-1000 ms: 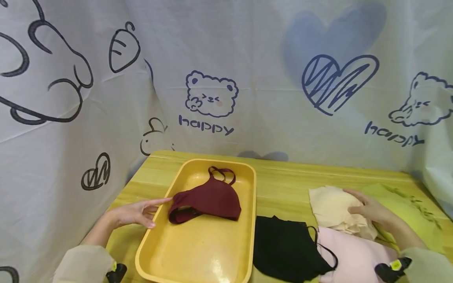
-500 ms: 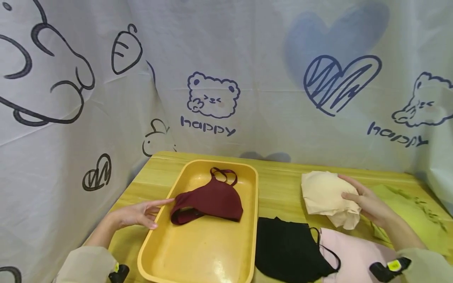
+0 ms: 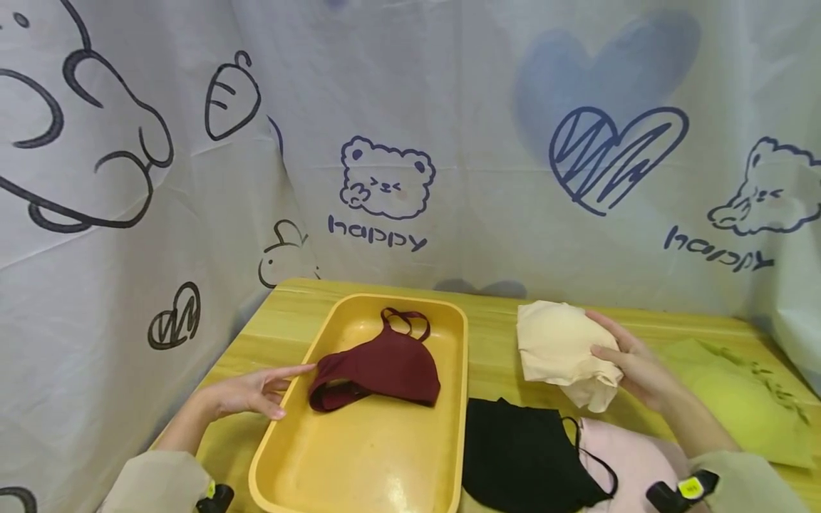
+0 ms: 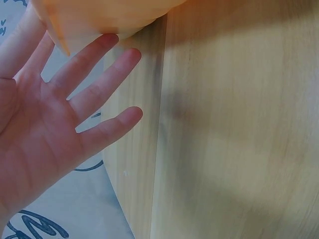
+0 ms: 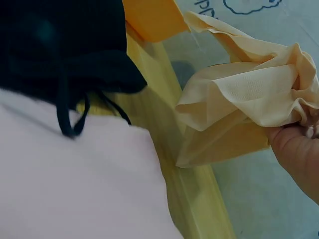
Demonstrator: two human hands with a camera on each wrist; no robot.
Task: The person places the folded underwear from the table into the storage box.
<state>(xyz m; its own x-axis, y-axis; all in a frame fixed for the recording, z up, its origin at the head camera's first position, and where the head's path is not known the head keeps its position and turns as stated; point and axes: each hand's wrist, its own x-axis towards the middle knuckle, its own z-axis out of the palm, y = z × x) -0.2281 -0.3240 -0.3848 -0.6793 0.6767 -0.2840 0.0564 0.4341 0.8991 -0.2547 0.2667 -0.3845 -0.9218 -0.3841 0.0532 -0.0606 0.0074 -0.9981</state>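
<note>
My right hand (image 3: 635, 363) grips a folded cream garment (image 3: 561, 349) by its right side, held up over the table right of the tray. In the right wrist view the cream cloth (image 5: 244, 94) hangs in loose folds from the thumb and fingers. My left hand (image 3: 246, 395) touches the left rim of the yellow tray (image 3: 263, 449), fingers spread and fairly straight. The left wrist view shows these fingers (image 4: 99, 92) under the tray's edge. Inside the tray lies a dark red bra top (image 3: 385, 367) with thin straps, towards the far half.
A black strappy top (image 3: 519, 456) lies right of the tray, with a folded pink cloth (image 3: 628, 449) beside it. Farther right is a lime-green cloth (image 3: 737, 399) with a leaf pattern. A printed white curtain (image 3: 487, 142) stands behind the wooden table (image 3: 500, 335).
My right hand has lifted the cream garment off the place beside the green cloth and carried it left towards the tray. My left hand stays at the tray rim.
</note>
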